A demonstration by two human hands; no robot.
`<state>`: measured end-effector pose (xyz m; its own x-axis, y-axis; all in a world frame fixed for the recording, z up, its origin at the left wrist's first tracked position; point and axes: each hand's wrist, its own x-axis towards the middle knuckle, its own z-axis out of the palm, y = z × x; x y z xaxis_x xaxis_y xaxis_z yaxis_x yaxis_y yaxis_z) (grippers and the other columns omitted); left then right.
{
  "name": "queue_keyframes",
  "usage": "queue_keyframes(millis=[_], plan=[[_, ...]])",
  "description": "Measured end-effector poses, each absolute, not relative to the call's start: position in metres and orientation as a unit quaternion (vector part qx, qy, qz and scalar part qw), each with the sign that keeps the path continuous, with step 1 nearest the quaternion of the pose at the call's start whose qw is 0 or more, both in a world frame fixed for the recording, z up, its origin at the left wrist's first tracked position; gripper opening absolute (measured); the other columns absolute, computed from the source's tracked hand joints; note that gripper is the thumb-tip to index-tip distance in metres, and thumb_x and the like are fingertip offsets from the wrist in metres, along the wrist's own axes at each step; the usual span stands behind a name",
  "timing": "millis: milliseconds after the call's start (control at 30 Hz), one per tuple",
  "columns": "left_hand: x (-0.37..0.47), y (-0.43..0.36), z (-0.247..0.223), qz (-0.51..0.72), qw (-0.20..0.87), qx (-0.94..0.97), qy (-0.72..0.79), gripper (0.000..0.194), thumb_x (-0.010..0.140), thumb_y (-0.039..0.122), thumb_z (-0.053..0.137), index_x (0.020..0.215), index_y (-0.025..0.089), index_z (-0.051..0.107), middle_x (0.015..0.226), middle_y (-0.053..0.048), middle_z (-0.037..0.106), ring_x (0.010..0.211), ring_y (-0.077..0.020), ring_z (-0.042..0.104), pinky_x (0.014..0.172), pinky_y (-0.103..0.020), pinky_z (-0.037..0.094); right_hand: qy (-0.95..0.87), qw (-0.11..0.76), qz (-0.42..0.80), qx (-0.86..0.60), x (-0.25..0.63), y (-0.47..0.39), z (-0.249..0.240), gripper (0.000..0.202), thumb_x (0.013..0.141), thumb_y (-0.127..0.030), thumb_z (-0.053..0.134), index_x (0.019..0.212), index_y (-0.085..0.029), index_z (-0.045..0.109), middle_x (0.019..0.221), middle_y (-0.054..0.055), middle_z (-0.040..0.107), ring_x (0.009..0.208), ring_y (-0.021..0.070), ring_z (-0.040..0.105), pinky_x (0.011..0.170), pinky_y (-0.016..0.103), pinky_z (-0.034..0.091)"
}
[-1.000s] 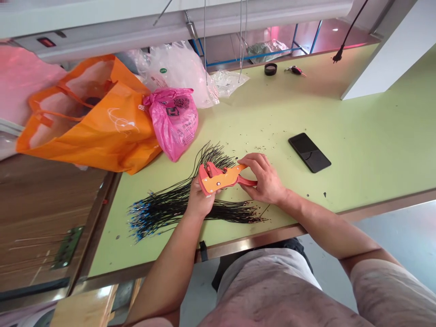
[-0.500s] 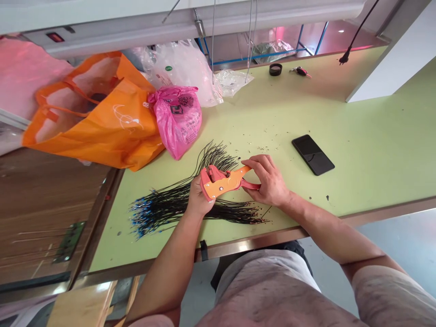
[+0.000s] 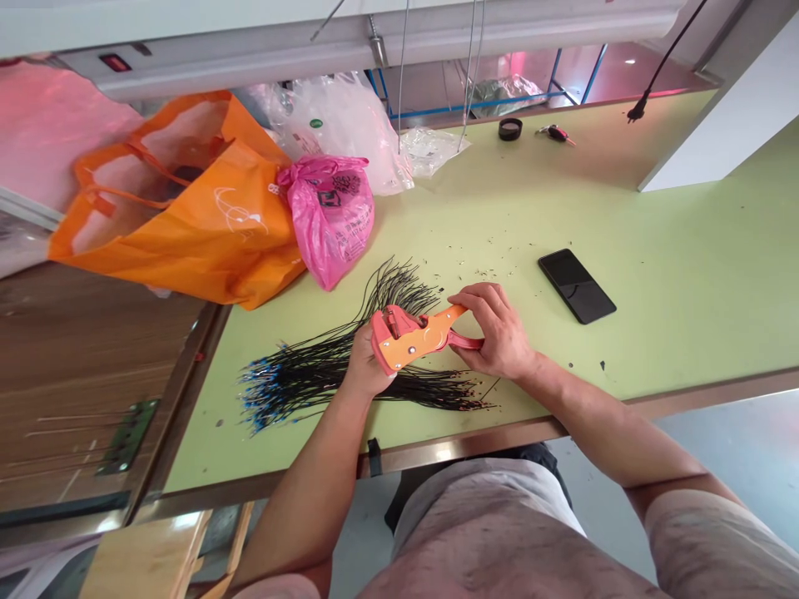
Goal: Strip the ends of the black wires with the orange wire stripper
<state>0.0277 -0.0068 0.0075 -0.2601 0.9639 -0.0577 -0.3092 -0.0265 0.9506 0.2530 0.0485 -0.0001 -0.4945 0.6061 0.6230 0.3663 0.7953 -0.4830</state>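
Wire stripper [image 3: 430, 335] btwn hands | R hand [image 3: 507, 343]: gripping spread handles | L hand [image 3: 365, 370]: behind tool head, can't tell if pinching | blk wires [image 3: 325, 363] under L hand | tip: wire square, fingertips clear, squeeze evenly

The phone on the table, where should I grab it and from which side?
Best from above, I'd say, pinching the phone across its two long edges near the middle. It lies flat on the green table with its top face uncovered, and its narrow width should suit a pinch.
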Motion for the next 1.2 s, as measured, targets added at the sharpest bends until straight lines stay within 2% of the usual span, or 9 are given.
queue_keyframes(millis=[133,267,433,667,833,967,1200], plan=[[0.028,-0.009,0.006,0.633,0.515,0.364,0.448,0.057,0.06,0.068,0.102,0.071,0.02,0.074,0.084,-0.009,0.078,0.089,-0.0283,0.08,0.083,-0.04,0.068,-0.853,0.427,0.122,-0.276,0.252,0.049,-0.001,0.051,0.102,-0.048,0.071,0.145,-0.024,0.06,0.125,0.015,0.07,0.116,0.0338,0.065,0.099,0.054,0.06],[0.029,-0.01,0.005,0.641,0.542,0.342,0.422,0.058,0.069,0.073,0.097,0.073,0.019,0.075,0.086,-0.008,0.079,0.088,-0.0261,0.08,0.082,-0.038,0.069,-0.849,0.457,0.089,-0.252,0.251,0.049,-0.001,0.049,0.105,-0.048,0.07,0.144,-0.021,0.06,0.121,0.015,0.07,0.111,0.0317,0.065,0.095,0.051,0.06],[0.031,-0.01,0.004,0.65,0.534,0.348,0.415,0.053,0.071,0.067,0.098,0.078,0.019,0.079,0.085,-0.008,0.079,0.089,-0.0251,0.08,0.079,-0.035,0.067,-0.848,0.458,0.077,-0.253,0.25,0.049,-0.001,0.049,0.106,-0.049,0.069,0.145,-0.021,0.059,0.121,0.015,0.07,0.112,0.032,0.066,0.097,0.051,0.06],[0.031,-0.01,0.001,0.655,0.522,0.359,0.412,0.057,0.078,0.073,0.09,0.078,0.018,0.077,0.085,-0.01,0.078,0.088,-0.0263,0.08,0.081,-0.039,0.067,-0.851,0.452,0.074,-0.257,0.252,0.049,0.0,0.05,0.107,-0.051,0.068,0.146,-0.022,0.059,0.123,0.015,0.07,0.115,0.0317,0.066,0.099,0.051,0.059],[0.03,-0.01,-0.002,0.644,0.515,0.363,0.434,0.055,0.072,0.074,0.093,0.077,0.022,0.077,0.087,-0.009,0.078,0.091,-0.0283,0.078,0.081,-0.04,0.067,-0.848,0.457,0.072,-0.258,0.252,0.049,0.0,0.048,0.108,-0.05,0.067,0.145,-0.02,0.06,0.121,0.015,0.07,0.114,0.031,0.066,0.098,0.049,0.059],[0.031,-0.011,-0.003,0.642,0.503,0.371,0.443,0.055,0.079,0.075,0.087,0.079,0.021,0.077,0.088,-0.01,0.077,0.091,-0.0299,0.078,0.083,-0.044,0.068,-0.847,0.46,0.063,-0.259,0.251,0.049,0.0,0.047,0.108,-0.05,0.069,0.142,-0.019,0.061,0.12,0.015,0.071,0.112,0.0303,0.066,0.095,0.047,0.058],[0.034,-0.013,-0.001,0.637,0.521,0.368,0.433,0.059,0.078,0.081,0.085,0.081,0.022,0.077,0.09,-0.012,0.077,0.092,-0.0329,0.078,0.087,-0.05,0.068,-0.846,0.455,0.059,-0.273,0.25,0.048,-0.006,0.043,0.108,-0.051,0.069,0.138,-0.021,0.063,0.117,0.013,0.072,0.106,0.029,0.065,0.09,0.046,0.056]])
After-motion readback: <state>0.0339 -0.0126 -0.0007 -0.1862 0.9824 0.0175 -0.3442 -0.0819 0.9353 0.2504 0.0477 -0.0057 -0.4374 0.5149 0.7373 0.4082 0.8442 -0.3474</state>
